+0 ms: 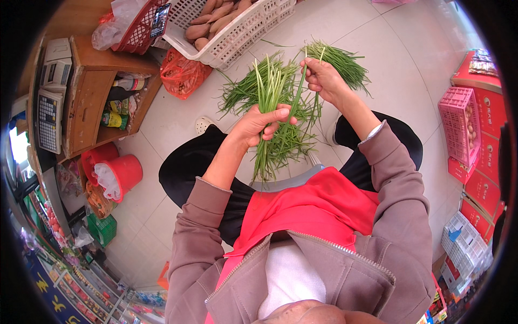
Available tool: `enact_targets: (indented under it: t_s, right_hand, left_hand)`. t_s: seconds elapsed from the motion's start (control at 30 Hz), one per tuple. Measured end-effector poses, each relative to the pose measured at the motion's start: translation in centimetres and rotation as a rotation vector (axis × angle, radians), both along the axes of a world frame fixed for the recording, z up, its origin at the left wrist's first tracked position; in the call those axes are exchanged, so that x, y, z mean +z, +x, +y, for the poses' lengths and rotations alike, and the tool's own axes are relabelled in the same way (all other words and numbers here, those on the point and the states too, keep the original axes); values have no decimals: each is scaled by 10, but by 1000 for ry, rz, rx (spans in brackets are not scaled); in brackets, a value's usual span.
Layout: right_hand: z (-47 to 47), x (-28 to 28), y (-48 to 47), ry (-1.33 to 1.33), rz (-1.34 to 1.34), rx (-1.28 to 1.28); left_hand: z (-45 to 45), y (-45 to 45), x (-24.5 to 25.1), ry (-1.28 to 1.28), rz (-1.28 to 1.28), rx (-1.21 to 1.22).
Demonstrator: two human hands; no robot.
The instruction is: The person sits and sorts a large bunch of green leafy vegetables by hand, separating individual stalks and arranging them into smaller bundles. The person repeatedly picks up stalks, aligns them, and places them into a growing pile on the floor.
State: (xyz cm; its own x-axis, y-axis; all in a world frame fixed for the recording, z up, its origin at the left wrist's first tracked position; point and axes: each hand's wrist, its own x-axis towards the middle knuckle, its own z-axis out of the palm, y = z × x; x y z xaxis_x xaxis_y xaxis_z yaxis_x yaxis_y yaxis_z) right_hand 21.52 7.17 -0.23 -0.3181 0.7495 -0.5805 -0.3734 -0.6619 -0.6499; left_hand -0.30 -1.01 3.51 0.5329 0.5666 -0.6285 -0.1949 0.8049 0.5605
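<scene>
My left hand (265,124) is closed around a bunch of garlic chives (268,87), its pale stem ends pointing away from me and its green tips hanging towards my lap. To the right, my right hand (317,77) pinches a few chive stalks (300,91) between thumb and fingers, their green blades hanging down beside the bunch. Below both hands lies a loose pile of chives (243,91) on the tiled floor, with scattered blades nearer my knees. Just beyond my right hand, another heap of chives (344,60) rests on the floor.
A white plastic crate (243,36) of sweet potatoes stands ahead, beside a red plastic bag (184,75). At left are a wooden cabinet (87,109) and red buckets (127,174). A pink basket (453,121) of eggs sits by red cartons (485,158) on the right.
</scene>
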Motion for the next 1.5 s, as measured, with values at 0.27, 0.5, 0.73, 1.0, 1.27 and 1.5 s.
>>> enact_targets:
  t_s: [0.27, 0.5, 0.73, 1.0, 1.27, 1.5]
  right_hand:
    - [3, 3, 4, 25, -73, -195]
    - [-8, 19, -9, 421, -230, -298]
    - [-22, 62, -19, 853, -500, -376]
    - [-5, 42, -4, 557, -213, -227]
    - [-36, 28, -30, 238, -65, 21]
    - [-43, 24, -42, 118, -71, 53]
  left_hand:
    - [-1, 0, -6, 45, 128, 3]
    - [1, -2, -21, -160, 8, 255]
    - [0, -5, -41, -164, 177, 327]
    - [-6, 8, -22, 59, 167, 184]
    - [-3, 15, -14, 137, 66, 102]
    - [-4, 7, -20, -41, -175, 128]
